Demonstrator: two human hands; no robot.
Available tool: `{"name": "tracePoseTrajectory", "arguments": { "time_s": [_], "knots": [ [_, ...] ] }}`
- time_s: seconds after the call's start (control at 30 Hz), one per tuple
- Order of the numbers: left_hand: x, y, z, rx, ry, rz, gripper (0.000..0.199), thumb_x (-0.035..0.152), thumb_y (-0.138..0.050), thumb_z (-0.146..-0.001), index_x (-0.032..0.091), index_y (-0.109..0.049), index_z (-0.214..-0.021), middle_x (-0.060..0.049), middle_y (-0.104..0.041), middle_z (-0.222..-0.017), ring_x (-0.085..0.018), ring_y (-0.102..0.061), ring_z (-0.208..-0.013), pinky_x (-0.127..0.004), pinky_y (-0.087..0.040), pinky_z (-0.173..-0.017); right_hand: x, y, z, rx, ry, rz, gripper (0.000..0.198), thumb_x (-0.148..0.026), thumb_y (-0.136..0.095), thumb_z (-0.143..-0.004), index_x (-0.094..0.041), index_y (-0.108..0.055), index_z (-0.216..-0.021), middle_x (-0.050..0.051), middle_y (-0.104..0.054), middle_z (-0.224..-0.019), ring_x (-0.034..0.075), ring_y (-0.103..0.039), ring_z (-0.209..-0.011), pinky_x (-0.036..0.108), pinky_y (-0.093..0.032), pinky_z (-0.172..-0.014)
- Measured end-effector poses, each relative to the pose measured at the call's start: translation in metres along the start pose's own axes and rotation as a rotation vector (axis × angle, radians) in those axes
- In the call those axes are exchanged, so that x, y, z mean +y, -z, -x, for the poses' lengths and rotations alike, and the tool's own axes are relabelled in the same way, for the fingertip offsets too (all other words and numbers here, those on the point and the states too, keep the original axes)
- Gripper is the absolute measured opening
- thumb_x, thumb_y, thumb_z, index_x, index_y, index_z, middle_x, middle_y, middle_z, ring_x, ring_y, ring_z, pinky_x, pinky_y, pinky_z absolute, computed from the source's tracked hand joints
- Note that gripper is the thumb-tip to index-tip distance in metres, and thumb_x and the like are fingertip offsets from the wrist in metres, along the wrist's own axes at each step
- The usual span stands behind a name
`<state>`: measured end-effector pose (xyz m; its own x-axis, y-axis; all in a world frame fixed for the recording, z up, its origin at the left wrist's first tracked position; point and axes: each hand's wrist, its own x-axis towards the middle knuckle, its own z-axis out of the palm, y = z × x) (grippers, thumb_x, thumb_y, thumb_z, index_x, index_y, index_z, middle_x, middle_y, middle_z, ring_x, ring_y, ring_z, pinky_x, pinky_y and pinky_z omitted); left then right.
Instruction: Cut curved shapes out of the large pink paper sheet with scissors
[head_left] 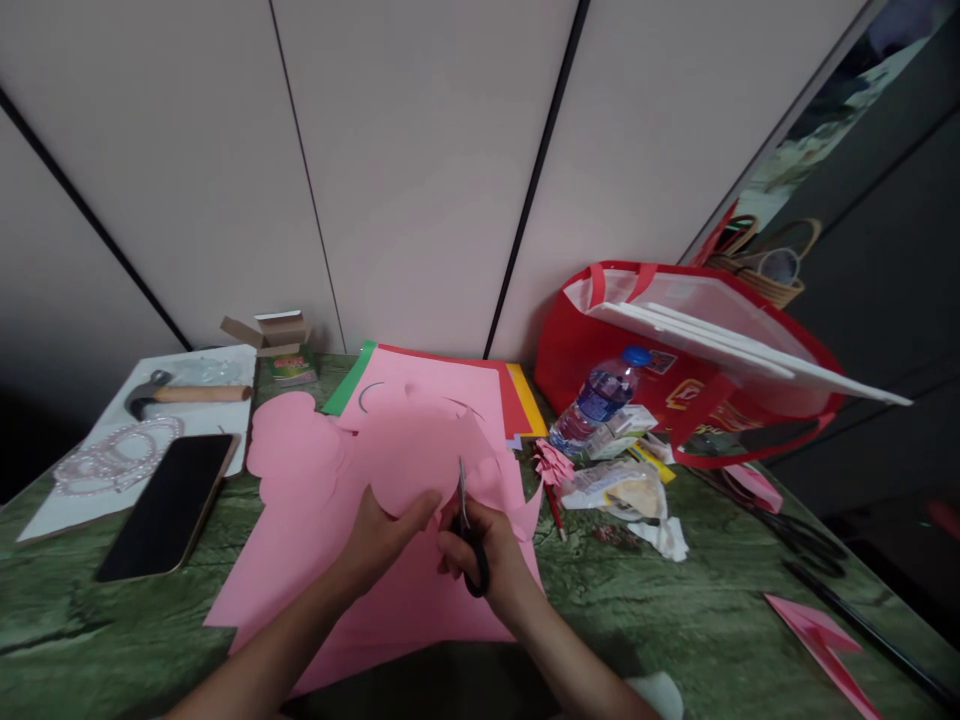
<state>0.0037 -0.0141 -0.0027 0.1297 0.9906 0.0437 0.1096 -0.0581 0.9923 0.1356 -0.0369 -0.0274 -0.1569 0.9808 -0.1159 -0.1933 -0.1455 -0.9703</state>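
My left hand (386, 535) is closed on a rounded piece of pink paper (405, 455), thumb on the near edge and fingers hidden beneath. Black-handled scissors (474, 560) sit in my right hand (487, 550), fingers wrapped round the handles. Their blades point away from me, at the right edge of the held paper. Whether the blades are apart or closed is hard to make out. Under both hands lie large pink sheets (435, 610). Cut pink pieces with scalloped outlines (289, 445) rest to the left.
Left are a phone (169, 505), bead strings (120, 455), a hammer (195, 393) and a small opened box (289, 360). To the right stand a water bottle (600, 400) and a red bag (570, 340). Another pair of scissors (806, 545) lies far right. A wall rises behind.
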Motion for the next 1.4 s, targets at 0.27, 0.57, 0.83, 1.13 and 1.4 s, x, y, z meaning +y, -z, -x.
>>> {"name": "tracePoseTrajectory", "arguments": {
  "time_s": [0.27, 0.57, 0.83, 1.13, 1.4],
  "knots": [
    [-0.002, -0.002, -0.002, 0.061, -0.041, 0.055, 0.019, 0.024, -0.057, -0.074, 0.017, -0.054, -0.057, 0.003, -0.059, -0.053, -0.013, -0.057, -0.052, -0.022, -0.044, -0.048, 0.003, 0.000, 0.001, -0.027, 0.020, 0.004, 0.023, -0.032, -0.067, -0.062, -0.016, -0.050, -0.067, -0.007, -0.048, -0.046, 0.008, -0.048, -0.037, 0.018, -0.036, -0.036],
    [-0.004, -0.004, 0.001, 0.127, -0.001, 0.089, 0.015, 0.031, -0.060, -0.073, 0.016, -0.061, -0.072, -0.001, -0.065, -0.065, -0.016, -0.062, -0.062, -0.025, -0.050, -0.056, 0.006, -0.004, 0.002, -0.037, -0.014, -0.009, 0.030, -0.038, -0.070, -0.060, -0.016, -0.050, -0.063, -0.007, -0.049, -0.046, 0.008, -0.048, -0.036, 0.018, -0.038, -0.035],
    [0.002, -0.004, 0.003, 0.180, 0.157, 0.021, 0.022, 0.035, -0.063, -0.068, 0.014, -0.063, -0.076, -0.004, -0.068, -0.071, -0.021, -0.065, -0.068, -0.030, -0.053, -0.060, 0.012, -0.004, 0.002, -0.056, -0.020, -0.029, 0.026, -0.035, -0.070, -0.063, -0.016, -0.052, -0.064, -0.007, -0.049, -0.045, 0.008, -0.049, -0.038, 0.018, -0.038, -0.036],
    [0.011, -0.012, 0.005, 0.094, 0.212, 0.021, 0.019, 0.033, -0.061, -0.066, 0.016, -0.061, -0.058, -0.002, -0.063, -0.048, -0.021, -0.063, -0.053, -0.030, -0.051, -0.050, 0.011, -0.004, 0.000, -0.028, -0.006, -0.062, 0.028, -0.036, -0.070, -0.061, -0.018, -0.052, -0.071, -0.006, -0.050, -0.053, 0.010, -0.049, -0.044, 0.023, -0.040, -0.045],
    [0.015, -0.010, 0.006, 0.107, 0.186, 0.055, 0.025, 0.025, -0.065, -0.064, 0.014, -0.062, -0.086, -0.008, -0.071, -0.091, -0.023, -0.064, -0.089, -0.034, -0.052, -0.079, 0.001, -0.001, 0.002, -0.045, 0.064, -0.005, 0.028, -0.035, -0.071, -0.061, -0.017, -0.053, -0.072, -0.005, -0.048, -0.059, 0.010, -0.041, -0.053, 0.023, -0.032, -0.051]
  ]
}}
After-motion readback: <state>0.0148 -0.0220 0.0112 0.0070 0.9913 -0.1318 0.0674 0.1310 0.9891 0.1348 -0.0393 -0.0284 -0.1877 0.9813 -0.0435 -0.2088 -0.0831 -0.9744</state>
